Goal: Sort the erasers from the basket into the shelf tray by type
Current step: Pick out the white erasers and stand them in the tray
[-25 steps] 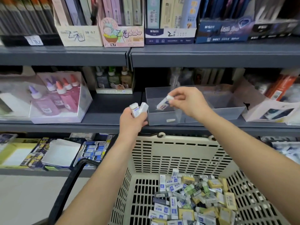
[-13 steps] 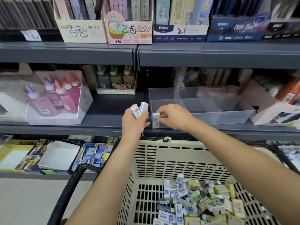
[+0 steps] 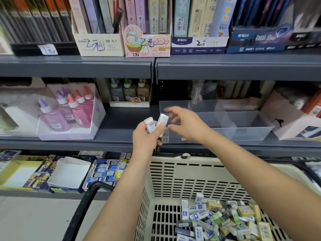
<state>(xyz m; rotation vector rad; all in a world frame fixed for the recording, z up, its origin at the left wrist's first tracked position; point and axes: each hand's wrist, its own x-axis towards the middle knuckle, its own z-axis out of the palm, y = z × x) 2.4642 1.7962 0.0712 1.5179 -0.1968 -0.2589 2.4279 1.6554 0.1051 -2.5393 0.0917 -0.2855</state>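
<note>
- Cream display box (image 3: 99, 44) on the top shelf, hand-marked and printed 2B 0.7.
- Pink display box (image 3: 146, 43) touching its right side, with a cartoon figure on the front.
- Blue-and-white box (image 3: 198, 44), then a dark blue box (image 3: 257, 40), further right.
- White price tag (image 3: 47, 49) (handwritten) at the left.
- Clear case of glue bottles (image 3: 69, 117) on the middle shelf, caps purple and orange-red.
- Small carton of three bottles (image 3: 129, 94) at the back of that shelf.
- Rows of blue-and-white packs (image 3: 102, 173) on the bottom shelf, beside a white paper tray (image 3: 69, 173).

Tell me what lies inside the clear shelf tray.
One white eraser shows through the front wall of the tray, in its left front compartment. The right hand covers part of that compartment, so more cannot be ruled out.
</note>
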